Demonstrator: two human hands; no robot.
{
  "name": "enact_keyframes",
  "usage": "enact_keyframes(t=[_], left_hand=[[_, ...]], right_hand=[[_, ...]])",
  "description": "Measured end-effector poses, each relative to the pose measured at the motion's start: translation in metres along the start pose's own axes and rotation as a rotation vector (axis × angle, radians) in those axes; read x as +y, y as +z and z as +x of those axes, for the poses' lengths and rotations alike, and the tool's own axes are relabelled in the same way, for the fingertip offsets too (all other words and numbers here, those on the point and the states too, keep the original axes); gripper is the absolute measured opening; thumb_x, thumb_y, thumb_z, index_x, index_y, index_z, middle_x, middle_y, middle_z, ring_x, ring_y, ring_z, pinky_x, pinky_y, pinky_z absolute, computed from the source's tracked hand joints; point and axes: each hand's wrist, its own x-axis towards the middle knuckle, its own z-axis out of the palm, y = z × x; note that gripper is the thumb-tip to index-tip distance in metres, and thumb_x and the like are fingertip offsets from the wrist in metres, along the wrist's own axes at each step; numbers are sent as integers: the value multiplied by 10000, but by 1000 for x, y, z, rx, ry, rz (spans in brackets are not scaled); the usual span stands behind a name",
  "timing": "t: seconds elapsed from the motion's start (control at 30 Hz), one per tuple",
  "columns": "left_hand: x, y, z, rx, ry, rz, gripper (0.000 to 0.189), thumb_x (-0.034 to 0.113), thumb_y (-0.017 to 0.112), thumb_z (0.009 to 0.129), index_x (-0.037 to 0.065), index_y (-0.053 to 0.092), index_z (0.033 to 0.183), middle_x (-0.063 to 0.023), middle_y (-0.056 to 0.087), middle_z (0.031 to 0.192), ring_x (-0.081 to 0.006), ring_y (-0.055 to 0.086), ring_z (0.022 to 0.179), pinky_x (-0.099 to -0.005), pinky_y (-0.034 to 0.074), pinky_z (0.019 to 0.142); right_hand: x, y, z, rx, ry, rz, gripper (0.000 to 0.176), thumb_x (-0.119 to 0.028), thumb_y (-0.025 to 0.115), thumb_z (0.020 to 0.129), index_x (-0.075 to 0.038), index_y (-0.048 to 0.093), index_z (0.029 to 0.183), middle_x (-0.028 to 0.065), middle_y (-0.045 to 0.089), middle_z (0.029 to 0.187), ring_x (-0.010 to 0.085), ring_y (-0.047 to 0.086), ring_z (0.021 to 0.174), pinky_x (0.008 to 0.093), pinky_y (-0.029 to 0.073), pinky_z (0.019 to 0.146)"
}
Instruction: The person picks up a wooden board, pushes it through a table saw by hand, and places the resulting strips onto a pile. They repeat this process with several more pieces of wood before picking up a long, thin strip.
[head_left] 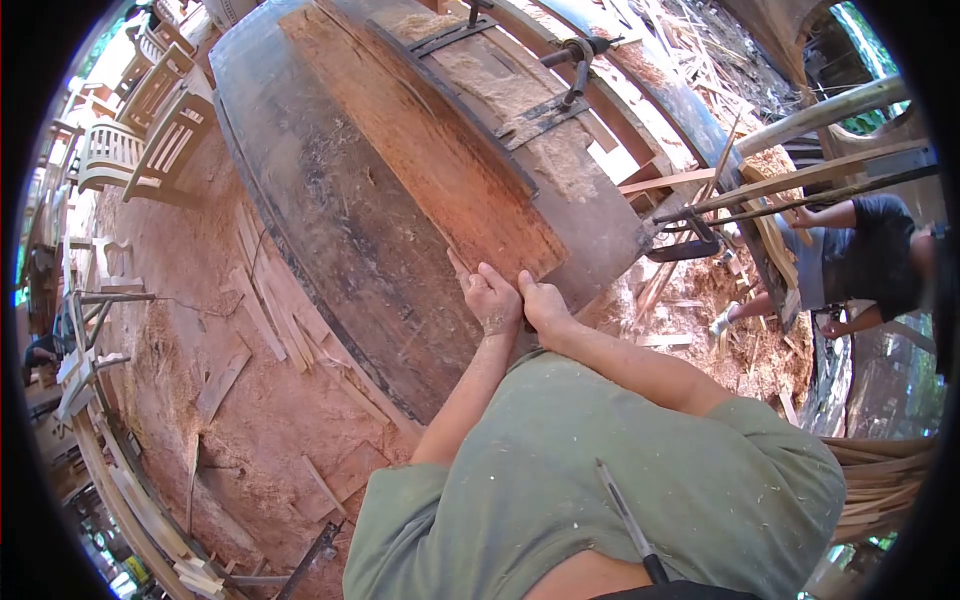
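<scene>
A long reddish-brown wooden board [430,160] lies lengthwise on a dark, worn worktable [330,200]. At the board's near end, my left hand [490,300] grips the left corner, with one finger stretched along the edge and the thumb near the end face. Right beside it, my right hand [546,308] is closed at the same end, its thumb against the edge and its other fingers hidden underneath. The two hands almost touch, close to my body.
Metal clamp hardware [575,65] stands on the sawdust-covered table machine at the far right. Wooden chairs [150,150] stand at left. Offcuts [275,290] and sawdust cover the floor. Another person [870,255] works at the right, near long poles [820,180].
</scene>
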Motion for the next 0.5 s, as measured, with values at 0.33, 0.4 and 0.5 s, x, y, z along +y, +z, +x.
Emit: enact_keyframes(t=[0.33,0.4,0.5], left_hand=[[11,-1,19,27,-17,-94,397,136,426,998,-205,567,1144,-312,291,1548,-463,441,1323,-424,397,1074],[10,-1,22,13,-25,-81,400,138,423,999,-200,565,1160,-307,285,1551,-461,432,1330,-428,394,1077],[7,2,29,18,-23,-79,396,139,421,1001,-194,572,1154,-300,283,1555,-460,422,1337,-435,391,1080]], right_hand=[[-17,10,5,-17,26,-7,613,-445,486,1006,137,635,1128,242,683,1039,293,650,923,411,504,746],[-17,13,7,-21,46,10,608,-445,488,1008,133,638,1122,233,684,1026,291,648,906,410,502,736],[-19,18,14,35,-19,-27,594,-445,490,1012,121,643,1101,191,678,968,268,624,844,405,486,698]])
